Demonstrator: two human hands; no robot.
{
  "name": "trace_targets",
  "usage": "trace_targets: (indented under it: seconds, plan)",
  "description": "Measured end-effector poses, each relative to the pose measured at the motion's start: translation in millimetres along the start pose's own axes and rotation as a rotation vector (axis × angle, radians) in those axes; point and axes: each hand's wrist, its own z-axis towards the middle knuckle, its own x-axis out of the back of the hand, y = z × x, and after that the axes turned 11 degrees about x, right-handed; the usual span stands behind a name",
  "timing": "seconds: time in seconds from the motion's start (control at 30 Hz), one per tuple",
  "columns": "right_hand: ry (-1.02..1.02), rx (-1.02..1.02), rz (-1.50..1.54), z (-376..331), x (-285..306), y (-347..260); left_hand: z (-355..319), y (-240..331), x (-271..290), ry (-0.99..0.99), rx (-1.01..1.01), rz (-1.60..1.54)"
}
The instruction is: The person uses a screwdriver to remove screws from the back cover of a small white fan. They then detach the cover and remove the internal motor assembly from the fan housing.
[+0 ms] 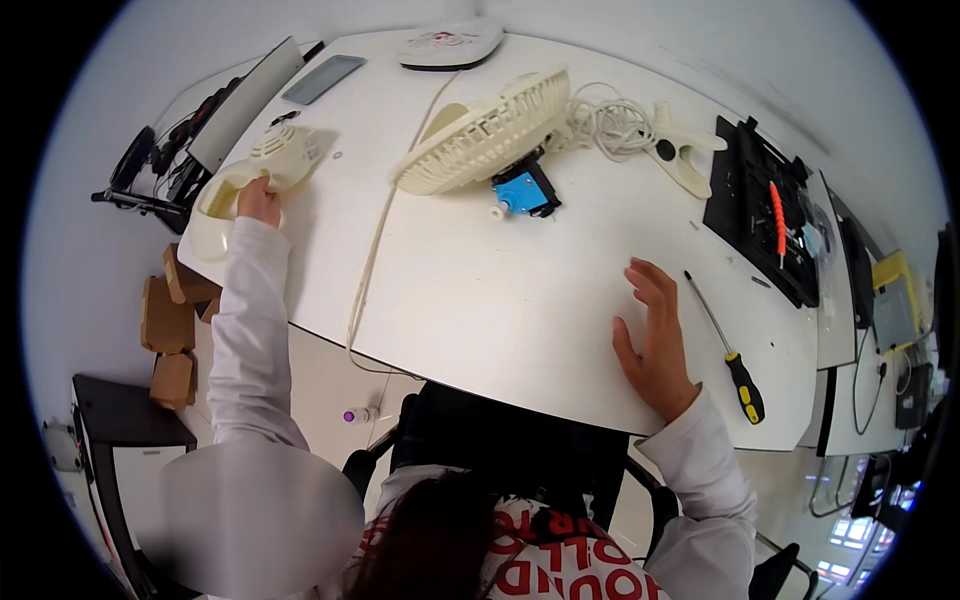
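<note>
At the left end of the table my left hand (pixel 260 202) is closed on a cream plastic housing (pixel 210 222), its fingers at the edge of the opening. Just beyond it is a rounded vented cover (pixel 282 152) of the same colour; whether the two are joined I cannot tell. My right hand (pixel 655 345) is open over the right part of the table, fingers apart and nothing in it. Beside it lies a screwdriver (pixel 742 385) with a black and yellow handle. A cream fan grille (pixel 490 140) rests tilted in the middle, with a blue-and-black motor part (pixel 522 192) by it.
Behind the grille are a coiled white cable (pixel 612 128) and a cream stand piece (pixel 685 160). A black tool case (pixel 745 205) holds a red-handled tool (pixel 777 220). A grey tray (pixel 325 78) lies far left. One cord (pixel 368 275) hangs over the front edge.
</note>
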Motion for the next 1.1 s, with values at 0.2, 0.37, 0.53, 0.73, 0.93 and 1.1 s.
trace_targets:
  seconds: [0.2,0.37,0.53,0.73,0.93,1.1]
  plan:
    - [-0.098,0.038,-0.022,14.8,-7.3,0.5,-25.9,-5.1,3.4,0.056,-0.105,0.273]
    - [-0.151,0.057,-0.342,28.8,-9.4,0.3,-107.2,-19.9,-67.1,0.214,-1.167,0.839]
    - [0.03,-0.043,-0.244,52.4,-30.0,39.3,-176.8,-32.1,-156.8,-0.69,-1.428,0.767]
    - [0.011,-0.009,-0.24,54.8,-24.9,57.1,-158.1,-64.7,-178.1,-0.716,-1.37,0.645]
    - [-0.053,0.007,-0.24,57.2,-24.6,72.3,-160.6,-61.1,-174.1,-0.619,-1.46,0.838]
    - [-0.058,0.022,-0.215,58.4,-26.3,69.9,-151.6,-65.0,-163.3,-0.589,-1.449,0.894]
